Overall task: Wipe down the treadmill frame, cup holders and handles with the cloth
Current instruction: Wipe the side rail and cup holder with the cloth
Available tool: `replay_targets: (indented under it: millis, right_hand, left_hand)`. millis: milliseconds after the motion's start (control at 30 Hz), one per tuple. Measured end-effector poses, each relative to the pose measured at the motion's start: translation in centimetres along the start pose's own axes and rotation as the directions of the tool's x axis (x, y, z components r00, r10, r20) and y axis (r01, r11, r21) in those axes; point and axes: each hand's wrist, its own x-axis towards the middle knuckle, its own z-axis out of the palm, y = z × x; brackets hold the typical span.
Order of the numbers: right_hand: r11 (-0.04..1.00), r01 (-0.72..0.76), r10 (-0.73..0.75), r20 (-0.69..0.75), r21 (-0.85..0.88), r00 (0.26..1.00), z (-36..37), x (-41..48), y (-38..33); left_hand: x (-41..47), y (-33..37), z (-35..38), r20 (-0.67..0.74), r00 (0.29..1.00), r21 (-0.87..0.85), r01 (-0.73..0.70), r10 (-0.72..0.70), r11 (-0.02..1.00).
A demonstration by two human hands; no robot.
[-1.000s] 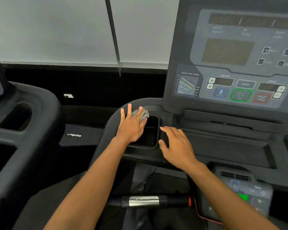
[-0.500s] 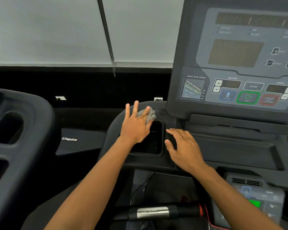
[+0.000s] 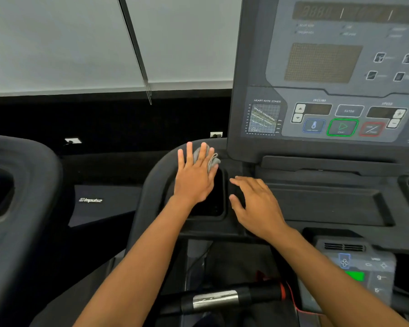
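**Cloth on the rim behind the cup holder**

Left hand (image 3: 194, 178) lies flat, fingers spread, pinning the small crumpled grey cloth (image 3: 210, 158) on the black plastic treadmill frame (image 3: 156, 171) at the far edge of the dark rectangular cup holder (image 3: 216, 201). Right hand (image 3: 257, 206) rests open just right of it, grip around nothing, below the grey control console (image 3: 328, 90).

The scene is being lit evenly and softly from the pale blinds (image 3: 57, 43) at upper left — shadows are being kept faint, the console panel (image 3: 335, 67) is being rendered slightly blurred and its small print illegible, and straight lines are being bowed near the edges.
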Motion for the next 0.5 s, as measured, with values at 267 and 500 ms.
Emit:
replay_targets:
  millis: [267, 500]
  right_hand:
    - [1.000, -0.020, 0.021, -0.094, 0.013, 0.995, -0.5, -0.7, -0.4]
    - [0.993, -0.026, 0.044, -0.161, 0.116, 0.986, -1.2, -1.2, -1.1]
  left_hand:
    - [-0.6, 3.8, 0.2, -0.024, 0.959, -0.150, -0.283, 0.283, 0.947]
    - [-6.7, 2.3, -4.8, -0.152, 0.940, -0.572, 0.167, -0.304, 0.803]
